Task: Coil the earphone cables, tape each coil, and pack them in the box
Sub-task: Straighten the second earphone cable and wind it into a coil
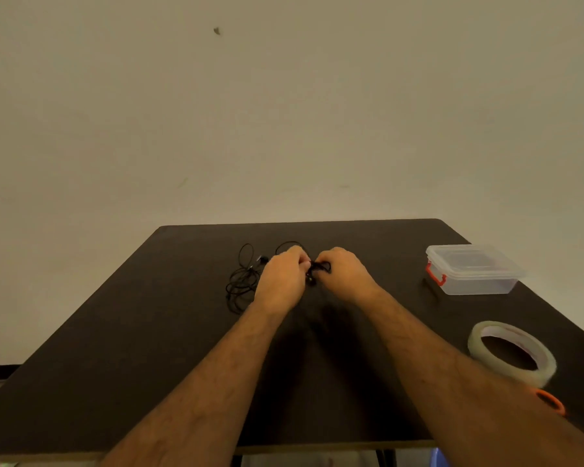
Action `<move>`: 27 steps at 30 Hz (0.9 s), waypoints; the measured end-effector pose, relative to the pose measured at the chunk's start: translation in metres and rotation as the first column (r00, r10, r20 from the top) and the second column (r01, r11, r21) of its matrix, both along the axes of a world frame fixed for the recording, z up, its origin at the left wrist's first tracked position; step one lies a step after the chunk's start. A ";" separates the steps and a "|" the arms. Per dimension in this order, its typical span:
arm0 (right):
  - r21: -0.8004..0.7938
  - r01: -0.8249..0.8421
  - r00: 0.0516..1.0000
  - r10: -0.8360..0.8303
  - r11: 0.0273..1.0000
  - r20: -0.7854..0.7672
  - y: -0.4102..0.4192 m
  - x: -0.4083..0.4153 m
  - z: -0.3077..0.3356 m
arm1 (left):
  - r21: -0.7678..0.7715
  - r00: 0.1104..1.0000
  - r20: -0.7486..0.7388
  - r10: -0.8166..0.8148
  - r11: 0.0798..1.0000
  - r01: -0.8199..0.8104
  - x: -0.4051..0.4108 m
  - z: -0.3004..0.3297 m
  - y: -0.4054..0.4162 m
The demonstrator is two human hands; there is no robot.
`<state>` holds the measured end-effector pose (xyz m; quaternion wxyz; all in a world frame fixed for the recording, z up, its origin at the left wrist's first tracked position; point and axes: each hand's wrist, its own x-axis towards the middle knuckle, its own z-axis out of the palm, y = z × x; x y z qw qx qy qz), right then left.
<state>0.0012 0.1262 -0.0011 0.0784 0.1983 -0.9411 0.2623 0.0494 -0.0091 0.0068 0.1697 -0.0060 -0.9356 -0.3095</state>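
Both hands meet over the middle of the dark table [149, 348]. My left hand [280, 281] and my right hand [344, 274] pinch a black earphone cable [319, 267] bunched between their fingertips, with a loop of it arcing behind the left hand. A second black earphone cable [241, 284] lies loosely tangled on the table just left of my left hand. A clear plastic box [472, 269] with red latches stands with its lid on at the far right. A roll of clear tape [513, 348] lies flat at the near right.
An orange handle [550, 401], perhaps of scissors, shows from under my right forearm near the tape. A plain wall stands behind the table. The table's front edge runs close below my forearms.
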 end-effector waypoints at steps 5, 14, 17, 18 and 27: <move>-0.187 0.004 0.994 -0.024 0.982 -0.106 0.020 0.030 0.062 | 0.200 0.985 -0.171 0.020 0.980 0.015 0.027 0.050 0.011; -0.476 -0.165 0.983 0.107 0.864 -0.146 0.054 0.116 0.164 | 0.291 0.927 -0.374 0.032 0.953 0.084 0.114 0.141 0.034; -0.531 -0.173 0.982 0.105 0.829 -0.156 0.065 0.149 0.194 | 0.266 0.916 -0.399 0.025 0.960 0.090 0.146 0.168 0.041; -0.547 -0.173 0.982 0.101 0.819 -0.160 0.069 0.160 0.204 | 0.261 0.915 -0.404 0.020 0.961 0.094 0.158 0.176 0.043; -0.468 -0.216 0.970 0.134 0.857 -0.203 0.103 0.250 0.298 | 0.299 0.946 -0.304 -0.109 0.932 0.203 0.241 0.244 0.046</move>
